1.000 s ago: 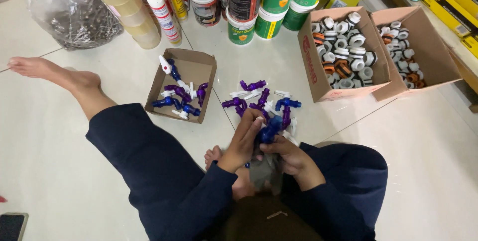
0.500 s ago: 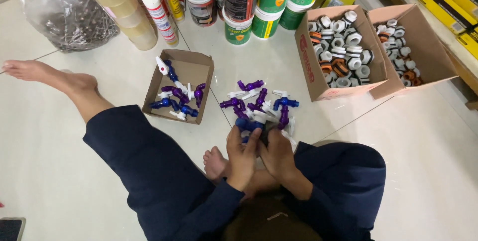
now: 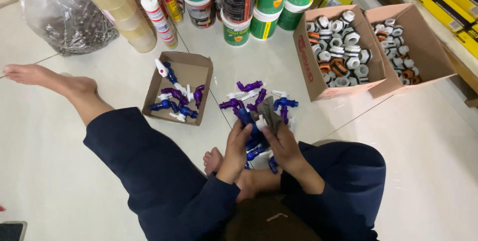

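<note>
I sit on a pale tiled floor. My left hand grips a blue plastic tap with a white part. My right hand presses a grey cloth against that tap. Just beyond my hands lies a loose pile of blue and purple taps with white handles. More blue taps lie under my hands, by my folded foot. A small open cardboard box to the left holds several similar taps.
Two larger cardboard boxes of white, grey and orange fittings stand at the right. Paint cans, sealant tubes, tape rolls and a plastic bag line the back. My left leg stretches left.
Both hands have stayed together over the tap pile. The grey cloth now shows in my right hand, against the blue tap.
</note>
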